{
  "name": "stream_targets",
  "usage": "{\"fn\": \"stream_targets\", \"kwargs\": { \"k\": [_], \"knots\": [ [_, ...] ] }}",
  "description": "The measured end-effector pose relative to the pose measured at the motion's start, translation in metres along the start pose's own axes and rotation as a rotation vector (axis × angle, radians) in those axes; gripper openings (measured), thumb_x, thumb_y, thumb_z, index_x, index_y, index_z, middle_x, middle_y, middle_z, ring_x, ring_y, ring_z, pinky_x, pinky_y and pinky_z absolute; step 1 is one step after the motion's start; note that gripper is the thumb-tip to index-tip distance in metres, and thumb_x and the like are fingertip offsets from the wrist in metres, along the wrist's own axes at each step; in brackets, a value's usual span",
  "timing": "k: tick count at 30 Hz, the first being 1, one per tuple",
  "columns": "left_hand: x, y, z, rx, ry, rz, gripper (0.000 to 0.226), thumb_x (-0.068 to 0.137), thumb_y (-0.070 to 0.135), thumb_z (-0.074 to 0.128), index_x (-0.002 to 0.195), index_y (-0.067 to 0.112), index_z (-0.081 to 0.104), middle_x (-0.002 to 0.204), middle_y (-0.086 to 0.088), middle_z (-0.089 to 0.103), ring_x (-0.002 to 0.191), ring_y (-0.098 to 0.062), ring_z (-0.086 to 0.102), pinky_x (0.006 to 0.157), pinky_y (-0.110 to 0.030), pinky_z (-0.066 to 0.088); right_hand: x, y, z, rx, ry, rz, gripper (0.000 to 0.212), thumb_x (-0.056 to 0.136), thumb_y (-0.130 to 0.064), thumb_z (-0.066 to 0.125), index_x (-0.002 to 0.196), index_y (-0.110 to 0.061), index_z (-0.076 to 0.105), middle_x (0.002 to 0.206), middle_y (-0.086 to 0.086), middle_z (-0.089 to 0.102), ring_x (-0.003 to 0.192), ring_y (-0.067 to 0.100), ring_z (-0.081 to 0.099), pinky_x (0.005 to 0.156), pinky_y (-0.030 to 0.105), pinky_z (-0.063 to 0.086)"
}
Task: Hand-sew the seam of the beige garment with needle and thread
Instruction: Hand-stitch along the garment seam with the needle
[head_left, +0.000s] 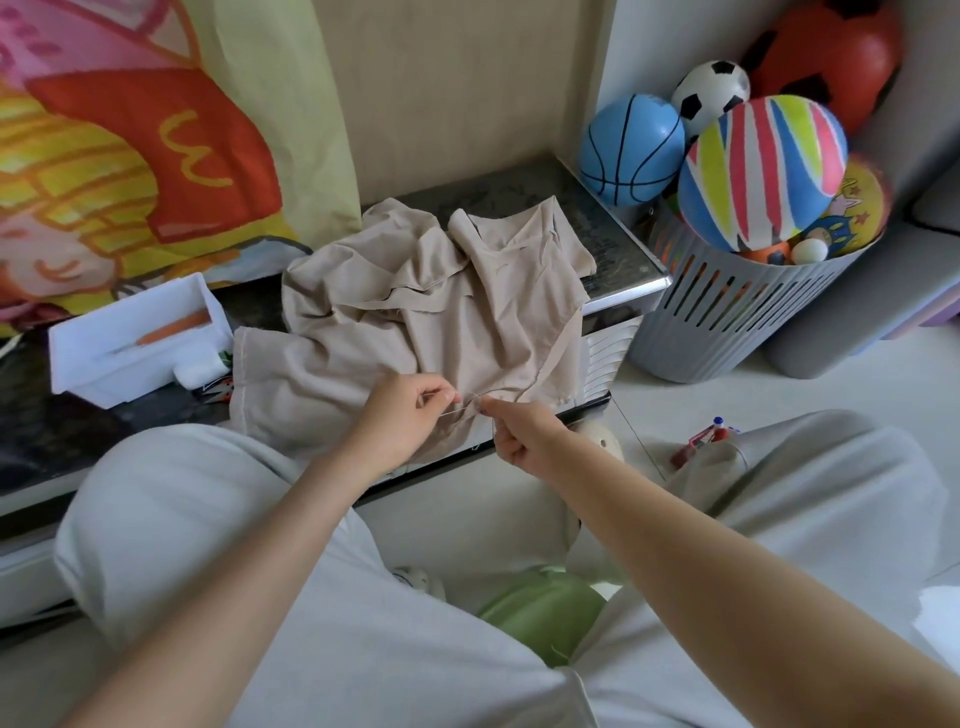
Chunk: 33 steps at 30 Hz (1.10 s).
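Note:
The beige garment (415, 312) lies crumpled on a low dark table (613, 244), its lower edge hanging over the front. My left hand (405, 415) pinches the fabric at that edge, near a thin needle (454, 409) that runs between the two hands. My right hand (519, 431) pinches the seam just to the right, fingers curled. A dark thread (636, 439) trails from the hands down to the right toward my knee.
A white box (130, 338) with an orange tool stands on the table's left. A grey slatted basket (727, 306) full of balls stands on the floor at right. A red-and-blue item (706, 439) lies by my right knee, a green object (540, 608) between my legs.

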<state>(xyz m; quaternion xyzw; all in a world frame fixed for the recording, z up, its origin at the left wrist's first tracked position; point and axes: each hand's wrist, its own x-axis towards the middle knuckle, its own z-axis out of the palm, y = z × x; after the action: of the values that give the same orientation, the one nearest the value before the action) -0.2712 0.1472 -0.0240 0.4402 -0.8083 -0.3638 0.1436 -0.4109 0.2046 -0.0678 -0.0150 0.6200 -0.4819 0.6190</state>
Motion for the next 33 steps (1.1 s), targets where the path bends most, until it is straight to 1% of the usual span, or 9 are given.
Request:
{"fn": "stream_targets", "kwargs": {
  "k": [5,10,13,16,21,23,26,29,33],
  "knots": [
    [0.002,-0.007,0.004,0.078,-0.003,-0.029,0.018,0.092,0.011,0.056,0.092,0.007,0.074,0.09,-0.007,0.073,0.081,-0.016,0.059,0.066,-0.017,0.034,0.005,-0.001,-0.005,-0.064,0.003,-0.023,0.029,0.091,-0.009,0.058,0.068,-0.015,0.042,0.052,-0.003,0.024,0.032,0.006,0.018,0.029,0.016,0.016],
    [0.003,-0.007,0.012,0.17,-0.019,0.026,0.017,0.088,0.011,0.063,0.077,0.003,0.072,0.074,-0.006,0.067,0.072,-0.022,0.056,0.063,-0.019,0.028,0.005,-0.001,-0.013,-0.139,0.017,-0.055,0.025,0.092,-0.012,0.057,0.071,-0.015,0.043,0.054,-0.001,0.023,0.037,0.007,0.018,0.03,0.015,0.018],
    [0.004,-0.001,0.014,0.173,0.01,0.063,0.013,0.085,0.013,0.068,0.074,0.006,0.072,0.066,0.003,0.058,0.065,-0.013,0.047,0.059,-0.014,0.028,0.004,-0.001,-0.016,-0.193,0.018,-0.081,0.034,0.093,-0.015,0.055,0.065,-0.018,0.036,0.053,0.0,0.021,0.04,0.009,0.017,0.033,0.016,0.015],
    [0.006,0.003,0.012,0.152,0.053,0.086,0.013,0.085,0.013,0.067,0.076,0.008,0.073,0.068,0.0,0.064,0.063,-0.008,0.047,0.061,-0.008,0.031,-0.001,-0.003,-0.016,-0.193,-0.004,-0.118,0.039,0.095,-0.018,0.053,0.062,-0.019,0.031,0.052,-0.001,0.019,0.036,0.007,0.016,0.035,0.017,0.013],
    [0.003,0.01,0.007,0.085,0.047,0.047,0.016,0.086,0.013,0.065,0.071,0.012,0.07,0.047,0.018,0.052,0.057,0.013,0.051,0.057,-0.003,0.033,-0.013,-0.01,-0.01,-0.101,-0.111,-0.106,0.024,0.095,-0.024,0.056,0.074,-0.016,0.049,0.049,-0.007,0.02,0.037,0.005,0.017,0.036,0.015,0.014],
    [0.001,0.012,0.008,0.075,0.031,0.049,0.016,0.085,0.013,0.066,0.071,0.017,0.071,0.054,0.02,0.056,0.058,0.009,0.052,0.057,-0.002,0.032,-0.013,-0.012,-0.008,-0.05,-0.089,-0.092,0.031,0.095,-0.02,0.055,0.066,-0.018,0.044,0.045,-0.008,0.021,0.035,0.004,0.017,0.035,0.014,0.014],
    [0.001,0.014,0.009,0.094,0.018,0.058,0.013,0.084,0.013,0.066,0.074,0.015,0.074,0.07,0.005,0.068,0.066,-0.001,0.053,0.06,-0.003,0.033,-0.014,-0.014,-0.007,0.007,-0.051,-0.083,0.033,0.095,-0.01,0.052,0.064,-0.017,0.046,0.042,-0.009,0.022,0.033,0.003,0.018,0.033,0.013,0.014],
    [0.0,0.016,0.01,0.099,0.027,0.08,0.012,0.083,0.01,0.066,0.074,0.011,0.074,0.074,0.0,0.07,0.07,-0.006,0.056,0.063,-0.004,0.035,-0.016,-0.012,-0.006,-0.027,-0.023,-0.102,0.035,0.093,-0.006,0.051,0.06,-0.017,0.049,0.048,-0.006,0.02,0.034,0.004,0.016,0.034,0.013,0.013],
    [-0.001,0.015,0.011,0.101,0.021,0.108,0.012,0.084,0.009,0.066,0.075,0.008,0.074,0.078,-0.002,0.07,0.075,-0.012,0.061,0.068,-0.016,0.043,-0.018,-0.013,-0.008,-0.101,0.006,-0.123,0.055,0.09,-0.004,0.052,0.037,-0.016,0.059,0.053,-0.003,0.02,0.042,0.007,0.015,0.039,0.016,0.012]
  ]
}}
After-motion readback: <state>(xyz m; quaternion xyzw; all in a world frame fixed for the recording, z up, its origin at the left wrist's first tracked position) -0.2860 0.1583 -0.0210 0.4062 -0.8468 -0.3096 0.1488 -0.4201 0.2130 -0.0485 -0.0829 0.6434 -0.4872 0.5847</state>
